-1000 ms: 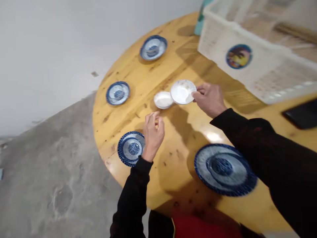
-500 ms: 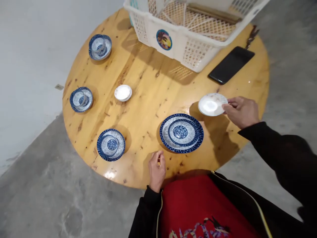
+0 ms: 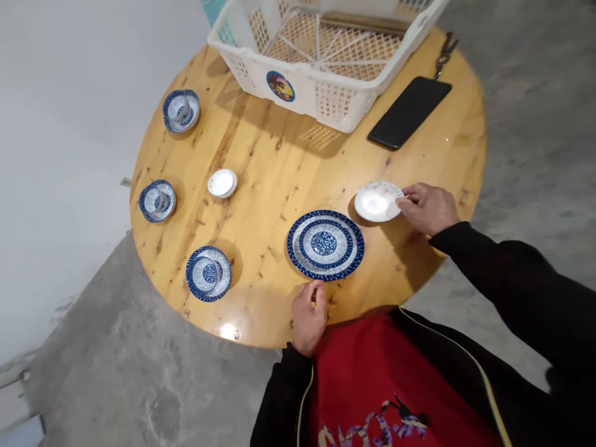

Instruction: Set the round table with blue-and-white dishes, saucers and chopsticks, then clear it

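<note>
right hand (image 3: pixel 428 208) pinches rim of white saucer (image 3: pixel 377 202), just beside blue plate (image 3: pixel 325 244) | left hand (image 3: pixel 308 316) curled, empty, at table (image 3: pixel 279 161) edge | advice: keep it level

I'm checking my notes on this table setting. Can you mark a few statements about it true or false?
1. The right hand holds the white saucer by its rim. True.
2. The phone lies inside the basket. False: it lies on the table, beside the basket.
3. The left hand holds a cup. False: it holds nothing and sits at the table's near edge, close to the large blue plate.
4. A small cup stands on the blue saucer nearest the left hand. True.
</note>
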The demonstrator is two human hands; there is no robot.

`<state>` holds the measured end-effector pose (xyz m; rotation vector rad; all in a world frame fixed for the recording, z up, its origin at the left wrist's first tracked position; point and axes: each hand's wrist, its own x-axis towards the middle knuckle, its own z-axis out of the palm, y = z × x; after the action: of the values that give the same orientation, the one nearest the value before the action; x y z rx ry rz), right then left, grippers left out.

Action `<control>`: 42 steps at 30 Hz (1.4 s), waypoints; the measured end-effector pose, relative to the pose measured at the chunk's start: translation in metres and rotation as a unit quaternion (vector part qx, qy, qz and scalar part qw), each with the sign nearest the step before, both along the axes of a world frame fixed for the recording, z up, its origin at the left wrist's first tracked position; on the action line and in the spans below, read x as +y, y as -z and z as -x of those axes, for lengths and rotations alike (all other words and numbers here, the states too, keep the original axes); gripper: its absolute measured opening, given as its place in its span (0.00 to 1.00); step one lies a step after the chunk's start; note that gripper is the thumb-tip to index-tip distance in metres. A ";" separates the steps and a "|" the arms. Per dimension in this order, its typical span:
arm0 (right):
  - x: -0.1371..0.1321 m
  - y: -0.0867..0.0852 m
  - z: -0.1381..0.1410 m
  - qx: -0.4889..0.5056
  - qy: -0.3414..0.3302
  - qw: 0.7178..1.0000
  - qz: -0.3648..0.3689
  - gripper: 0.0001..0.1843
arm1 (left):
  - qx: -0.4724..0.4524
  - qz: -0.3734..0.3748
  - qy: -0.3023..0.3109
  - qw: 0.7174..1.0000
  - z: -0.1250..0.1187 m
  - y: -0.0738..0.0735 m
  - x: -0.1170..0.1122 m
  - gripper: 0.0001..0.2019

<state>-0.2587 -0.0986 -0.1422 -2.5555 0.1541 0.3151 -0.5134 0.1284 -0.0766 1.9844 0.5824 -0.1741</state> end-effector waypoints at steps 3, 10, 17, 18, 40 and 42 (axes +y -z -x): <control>0.000 0.001 0.000 -0.010 -0.009 1.000 -0.007 0.15 | 0.005 0.011 0.019 1.000 -0.003 -0.001 -0.010 0.12; -0.001 -0.004 0.004 -0.003 -0.033 0.999 0.002 0.14 | -0.004 0.004 0.011 1.000 -0.007 0.002 -0.016 0.13; 0.001 -0.010 0.006 0.000 -0.038 0.999 0.008 0.12 | -0.003 0.001 0.013 1.000 -0.006 0.008 -0.019 0.13; 0.000 -0.011 0.006 0.002 -0.042 0.999 0.010 0.12 | -0.001 0.002 0.014 1.000 -0.006 0.008 -0.019 0.14; 0.018 -0.031 0.199 0.205 -0.234 0.903 -0.297 0.18 | 0.087 0.021 -0.115 0.989 0.068 0.002 -0.037 0.20; 0.017 -0.025 0.204 0.209 -0.261 0.898 -0.287 0.17 | 0.089 0.030 -0.119 0.988 0.075 0.003 -0.039 0.20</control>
<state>-0.4630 -0.0814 -0.1167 -1.8676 -0.4223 0.9595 -0.5882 0.0890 -0.0793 1.8356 0.9135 -0.2209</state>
